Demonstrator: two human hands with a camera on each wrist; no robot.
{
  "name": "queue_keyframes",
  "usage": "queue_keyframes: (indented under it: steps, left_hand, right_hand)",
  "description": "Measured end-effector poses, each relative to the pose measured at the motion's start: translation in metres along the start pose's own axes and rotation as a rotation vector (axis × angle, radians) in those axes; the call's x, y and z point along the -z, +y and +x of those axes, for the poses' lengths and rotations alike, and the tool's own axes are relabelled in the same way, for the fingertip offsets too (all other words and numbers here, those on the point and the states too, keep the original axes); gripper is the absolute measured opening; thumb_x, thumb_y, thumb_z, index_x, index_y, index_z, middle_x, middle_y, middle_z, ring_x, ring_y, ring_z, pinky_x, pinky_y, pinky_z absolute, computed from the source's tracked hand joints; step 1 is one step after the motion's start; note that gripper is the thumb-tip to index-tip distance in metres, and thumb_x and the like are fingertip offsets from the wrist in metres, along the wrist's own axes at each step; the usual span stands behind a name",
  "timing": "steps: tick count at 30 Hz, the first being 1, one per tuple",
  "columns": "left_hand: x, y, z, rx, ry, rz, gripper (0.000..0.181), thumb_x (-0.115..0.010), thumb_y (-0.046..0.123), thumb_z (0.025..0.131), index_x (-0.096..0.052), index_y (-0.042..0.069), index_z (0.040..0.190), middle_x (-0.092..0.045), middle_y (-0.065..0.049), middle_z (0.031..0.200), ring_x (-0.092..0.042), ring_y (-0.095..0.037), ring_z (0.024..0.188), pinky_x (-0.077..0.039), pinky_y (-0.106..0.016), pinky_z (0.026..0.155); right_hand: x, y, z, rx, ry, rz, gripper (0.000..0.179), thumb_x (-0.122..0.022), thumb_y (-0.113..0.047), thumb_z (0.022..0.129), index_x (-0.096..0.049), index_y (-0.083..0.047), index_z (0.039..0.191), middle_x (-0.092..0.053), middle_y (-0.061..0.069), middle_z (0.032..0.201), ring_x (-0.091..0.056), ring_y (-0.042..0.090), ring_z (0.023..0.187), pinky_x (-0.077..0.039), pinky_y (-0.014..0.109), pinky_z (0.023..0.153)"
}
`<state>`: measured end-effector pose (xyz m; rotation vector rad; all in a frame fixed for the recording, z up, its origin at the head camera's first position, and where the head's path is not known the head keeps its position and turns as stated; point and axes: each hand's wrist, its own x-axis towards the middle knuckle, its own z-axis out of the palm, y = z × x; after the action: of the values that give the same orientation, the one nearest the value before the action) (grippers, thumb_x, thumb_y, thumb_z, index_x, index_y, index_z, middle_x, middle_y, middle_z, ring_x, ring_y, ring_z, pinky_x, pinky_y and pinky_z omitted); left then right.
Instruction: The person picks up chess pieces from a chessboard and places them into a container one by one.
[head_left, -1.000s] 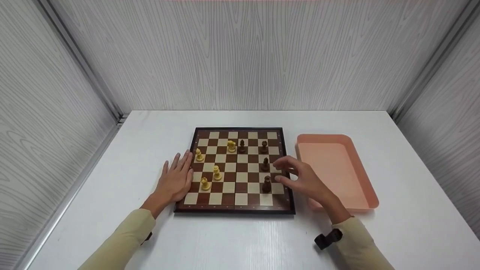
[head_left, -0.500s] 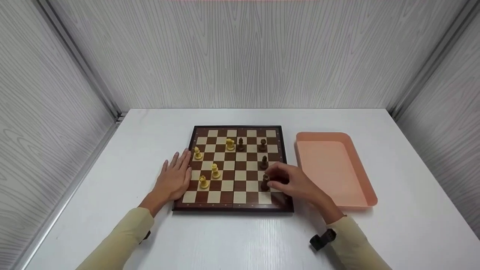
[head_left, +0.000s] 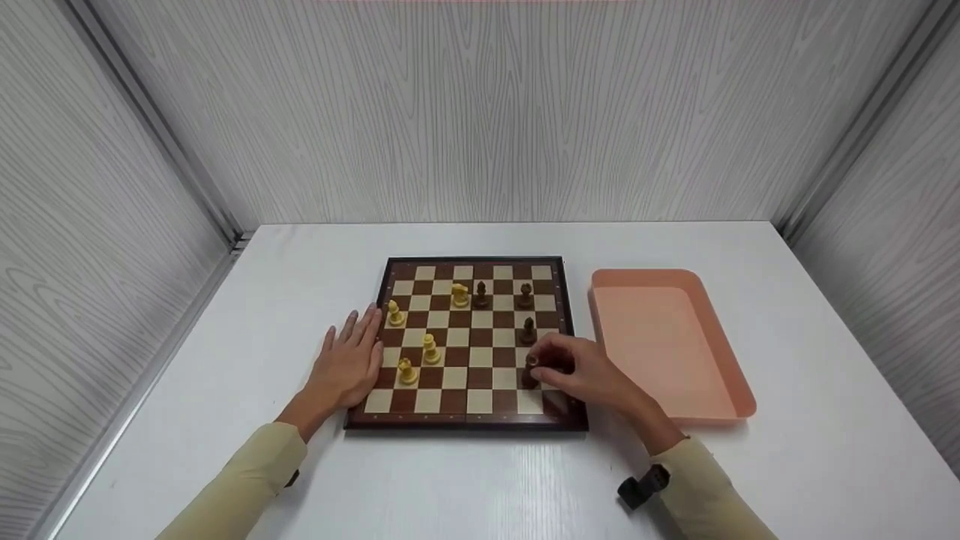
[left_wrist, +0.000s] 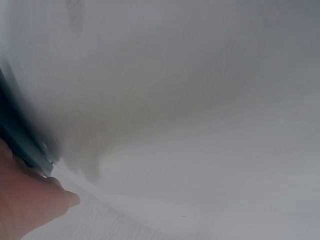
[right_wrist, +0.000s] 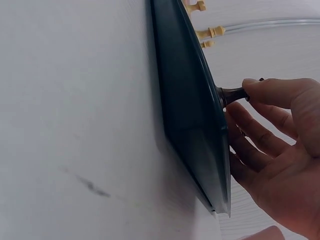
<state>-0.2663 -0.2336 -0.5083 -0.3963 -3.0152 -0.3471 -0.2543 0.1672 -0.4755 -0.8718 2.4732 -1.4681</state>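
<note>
Pinches tall dark chess pc (head_left: 528,377) betw. thumb & fingertips of R hand (head_left: 589,371), upright at near R part of chessboard (head_left: 480,402). In R wrist view, can see thumb pressed to its upper part, w/ other fingers loosely bent beside board edge; can't tell if base touches the square. Has L hand (head_left: 345,367) laid along L edge of board, w/ fingers extended & relaxed, touching frame. Just beyond gripped pc, see 2nd dark pc (head_left: 528,331); farther up same side, 3rd dark pc (head_left: 525,296); more to middle, 4th dark pc (head_left: 481,296) right beside yellow knight (head_left: 460,296). On L half, see also small yellow pc (head_left: 395,314) near L fingertips, plus tall yellow pc (head_left: 430,350) & ringed yellow pc (head_left: 407,372) close together, nearer front. To R of board, apart from it, see pink tray (head_left: 664,345), also on white table (head_left: 225,315). Wears tan sleeves (head_left: 232,484), w/ black device (head_left: 643,486) at R cuff.
</note>
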Motion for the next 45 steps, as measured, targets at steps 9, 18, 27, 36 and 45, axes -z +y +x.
queue_keyframes:
  steps: [9, 18, 27, 36, 45]
  left_hand:
    - [0.003, 0.000, -0.001, 0.016, -0.028, -0.004, 0.059, -0.024, 0.028, 0.112, -0.012, 0.002, 0.164, -0.014, -0.016, 0.170, -0.012, -0.041, 0.155, -0.009, -0.065, 0.121]
    - [0.004, 0.000, -0.003, 0.017, -0.002, 0.010, 0.059, -0.028, 0.027, 0.112, -0.016, 0.000, 0.163, -0.018, -0.016, 0.170, -0.016, -0.042, 0.154, -0.011, -0.065, 0.121]
    - [0.003, -0.001, -0.002, 0.020, -0.021, 0.006, 0.059, -0.026, 0.027, 0.112, -0.014, 0.002, 0.164, -0.015, -0.014, 0.170, -0.014, -0.041, 0.155, -0.010, -0.065, 0.121]
    - [0.002, -0.002, -0.002, 0.018, -0.028, 0.002, 0.059, -0.026, 0.027, 0.112, -0.013, 0.002, 0.164, -0.015, -0.014, 0.171, -0.013, -0.041, 0.155, -0.010, -0.065, 0.121]
    - [0.000, 0.001, 0.001, 0.013, -0.020, -0.001, 0.059, -0.025, 0.028, 0.112, -0.014, 0.002, 0.164, -0.014, -0.014, 0.171, -0.014, -0.041, 0.155, -0.010, -0.064, 0.121]
  right_hand:
    - [-0.001, 0.000, 0.003, 0.043, 0.001, 0.046, 0.015, -0.073, -0.018, 0.098, -0.068, -0.013, 0.111, -0.069, 0.001, 0.100, -0.063, 0.023, 0.093, -0.052, 0.035, 0.084]
    - [-0.005, 0.002, 0.006, 0.060, 0.020, 0.052, 0.015, -0.073, -0.016, 0.097, -0.067, -0.011, 0.110, -0.069, 0.003, 0.099, -0.065, 0.021, 0.092, -0.052, 0.034, 0.084]
    - [-0.005, 0.001, 0.005, 0.049, 0.048, 0.125, 0.018, -0.072, -0.014, 0.098, -0.066, -0.005, 0.112, -0.068, 0.008, 0.104, -0.063, 0.022, 0.095, -0.053, 0.031, 0.084]
    - [0.009, -0.008, 0.004, 0.050, 0.112, 0.169, 0.019, -0.071, -0.012, 0.098, -0.066, -0.004, 0.114, -0.068, 0.010, 0.109, -0.067, 0.029, 0.097, -0.055, 0.034, 0.083]
    - [0.031, -0.011, -0.001, 0.048, 0.213, 0.138, 0.018, -0.071, -0.001, 0.096, -0.065, 0.000, 0.113, -0.067, 0.013, 0.109, -0.067, 0.027, 0.103, -0.055, 0.037, 0.095]
